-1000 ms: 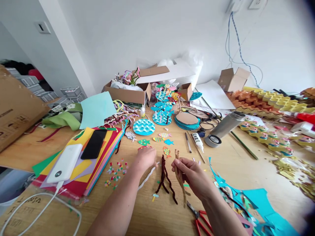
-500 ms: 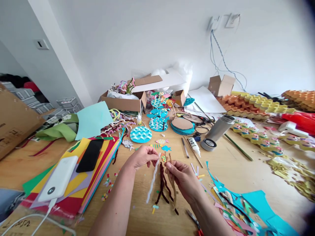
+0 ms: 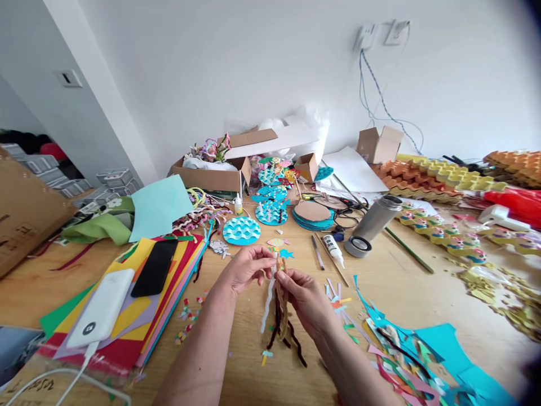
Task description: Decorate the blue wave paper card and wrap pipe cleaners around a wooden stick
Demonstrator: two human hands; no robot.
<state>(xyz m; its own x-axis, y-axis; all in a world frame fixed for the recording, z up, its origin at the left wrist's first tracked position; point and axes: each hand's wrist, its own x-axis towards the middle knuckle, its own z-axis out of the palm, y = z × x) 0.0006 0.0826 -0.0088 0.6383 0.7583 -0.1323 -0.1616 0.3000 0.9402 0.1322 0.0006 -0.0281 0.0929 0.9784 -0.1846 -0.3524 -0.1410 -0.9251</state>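
My left hand point(image 3: 247, 268) pinches the top of a wavy white pipe cleaner point(image 3: 267, 301) that hangs down over the wooden table point(image 3: 393, 282). My right hand point(image 3: 306, 299) is closed on tan pipe cleaners point(image 3: 282, 307), held right beside the white one. Dark brown pipe cleaners point(image 3: 291, 338) lie on the table under both hands. Small paper fish point(image 3: 276, 243) lie just beyond my fingers, near a blue wave-patterned disc point(image 3: 242, 230).
A stack of coloured paper point(image 3: 169, 282) with a black phone point(image 3: 154, 268) and a white power bank point(image 3: 101, 307) lies on the left. A glue bottle point(image 3: 333, 250), a metal flask point(image 3: 376, 217), tape and blue paper scraps point(image 3: 422, 349) are on the right. Cardboard boxes stand behind.
My left hand lifted the white pipe cleaner off the table and brought it to the tan ones in my right hand. Both hands drew together. The view shifted slightly.
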